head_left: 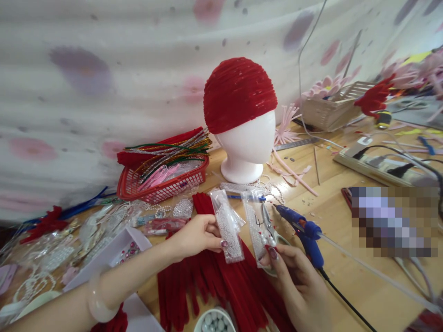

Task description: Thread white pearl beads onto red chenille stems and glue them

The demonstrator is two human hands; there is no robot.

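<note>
We are looking toward a whitish cloth (145, 55) that is hanging across the far side and filling most of the background. Large blossoms are spreading over its print: a purple flower (81, 69) is standing out on the left, a pink flower (32, 154) is showing paler below it, and a second purple flower (297, 30) is appearing toward the right. Soft creases are running sideways across the left stretch. Nearer, we are seeing a pale, warm-toned wooden tabletop (328, 196). Light is glinting off its middle and dimming toward the near left.
</note>
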